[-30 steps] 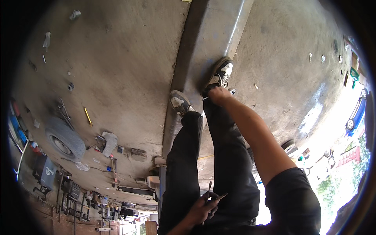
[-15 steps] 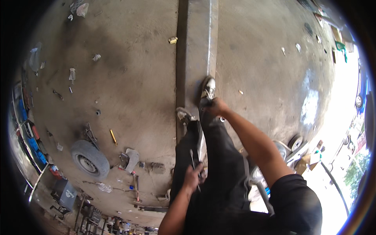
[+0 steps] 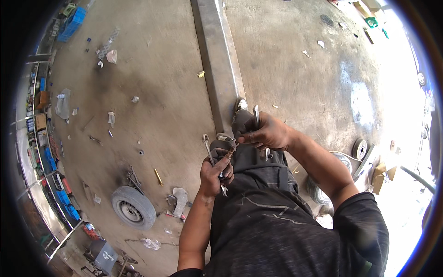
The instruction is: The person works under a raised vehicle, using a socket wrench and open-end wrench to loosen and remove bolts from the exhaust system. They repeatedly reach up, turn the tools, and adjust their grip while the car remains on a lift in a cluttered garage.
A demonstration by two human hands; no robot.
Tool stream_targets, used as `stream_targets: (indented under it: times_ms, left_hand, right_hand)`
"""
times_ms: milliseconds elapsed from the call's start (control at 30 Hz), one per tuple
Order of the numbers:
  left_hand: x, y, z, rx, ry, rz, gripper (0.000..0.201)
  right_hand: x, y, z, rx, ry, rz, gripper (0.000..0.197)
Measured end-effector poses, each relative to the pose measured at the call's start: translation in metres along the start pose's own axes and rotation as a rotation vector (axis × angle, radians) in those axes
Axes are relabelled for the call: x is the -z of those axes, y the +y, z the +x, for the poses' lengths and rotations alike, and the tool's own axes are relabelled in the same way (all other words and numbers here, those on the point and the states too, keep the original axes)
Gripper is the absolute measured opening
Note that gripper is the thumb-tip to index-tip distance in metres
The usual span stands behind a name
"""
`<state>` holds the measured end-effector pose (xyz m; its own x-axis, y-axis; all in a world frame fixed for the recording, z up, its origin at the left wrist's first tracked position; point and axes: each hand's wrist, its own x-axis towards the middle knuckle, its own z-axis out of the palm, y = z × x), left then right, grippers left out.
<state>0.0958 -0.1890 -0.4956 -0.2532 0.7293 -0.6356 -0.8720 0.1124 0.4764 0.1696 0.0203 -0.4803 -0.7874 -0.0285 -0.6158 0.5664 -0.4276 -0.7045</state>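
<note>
A combination wrench (image 3: 207, 147) is held in my left hand (image 3: 214, 177), its ring end pointing up past the thumb. The wrench's lower open end shows below the fingers. Between the left thumb and fingertips sits a small copper-coloured cylindrical part (image 3: 230, 153). My right hand (image 3: 271, 132) is closed around a flat metal tool (image 3: 256, 113) whose end sticks up above the fingers; its kind is hidden by the palm. The right fingertips meet a small dark piece (image 3: 233, 144) at the top of the copper-coloured part. Both hands are close together above my lap.
A long steel beam (image 3: 216, 51) runs away from my feet along the concrete floor. On the left lie a wheel (image 3: 134, 207), a yellow stick-like object (image 3: 158, 177) and scraps. Shelves with blue bins (image 3: 71, 25) line the far left. Tyres (image 3: 342, 161) and a cardboard box (image 3: 380, 177) stand right.
My right hand has come back from near my shoe to meet my left hand, which has risen with the wrench. The view has shifted, showing more of my torso.
</note>
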Motion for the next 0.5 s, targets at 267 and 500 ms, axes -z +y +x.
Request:
stream_targets:
  times_ms: [267, 500]
  left_hand:
    - [-0.008, -0.011, -0.035, 0.017, 0.019, 0.108, 0.018]
    - [-0.018, -0.039, -0.061, -0.013, 0.005, 0.271, 0.016]
  right_hand:
    - [-0.022, 0.011, -0.039, -0.008, 0.003, 0.001, 0.021]
    - [-0.023, 0.019, -0.074, -0.125, -0.03, -0.287, 0.021]
